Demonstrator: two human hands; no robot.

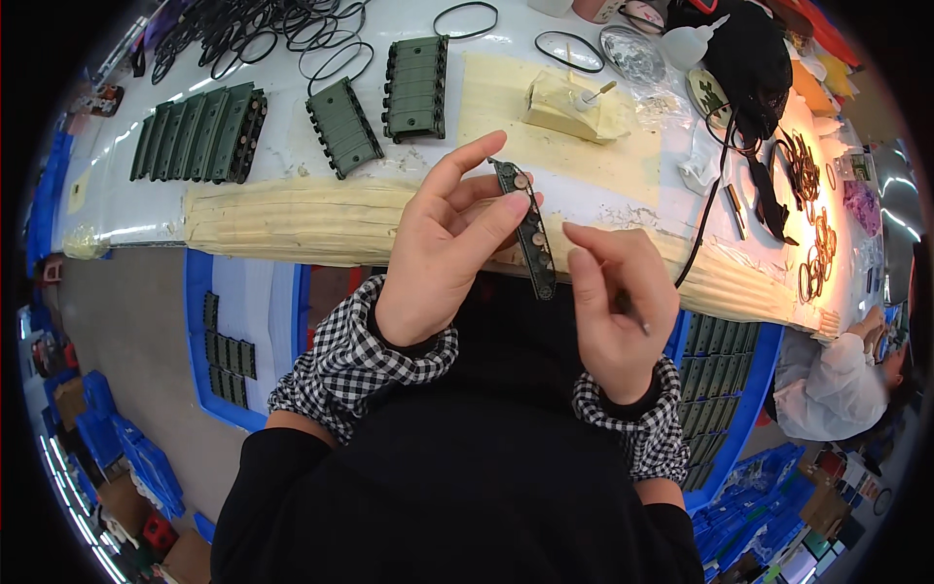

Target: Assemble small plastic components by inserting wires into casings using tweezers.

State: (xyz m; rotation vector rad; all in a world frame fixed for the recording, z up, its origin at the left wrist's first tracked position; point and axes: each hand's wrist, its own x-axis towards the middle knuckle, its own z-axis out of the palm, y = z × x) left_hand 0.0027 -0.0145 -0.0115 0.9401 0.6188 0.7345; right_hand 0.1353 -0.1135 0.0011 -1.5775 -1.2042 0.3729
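My left hand (pixel 443 238) is closed around a narrow dark green toy tank chassis part (pixel 533 234), held tilted above the table's near edge. Small round wheels line its side, and the thumb presses near the upper end. Just right of it is my right hand (pixel 628 302), fingers curled, index finger and thumb near the part but apart from it. A thin tool (pixel 644 329) sticks out from the curled fingers; its kind is mostly hidden. Similar green parts lie on the table: a row (pixel 195 134) at left, a short stack (pixel 345 127) and a taller stack (pixel 415 88) nearer the middle.
Black rubber loops (pixel 263 39) lie at the back left. A yellowish block (pixel 579 105) stands on taped paper, near a white squeeze bottle (pixel 693 41). A black cable (pixel 715 195) crosses the right side. Blue trays (pixel 199 341) hold green parts below the table. Someone in white sits far right.
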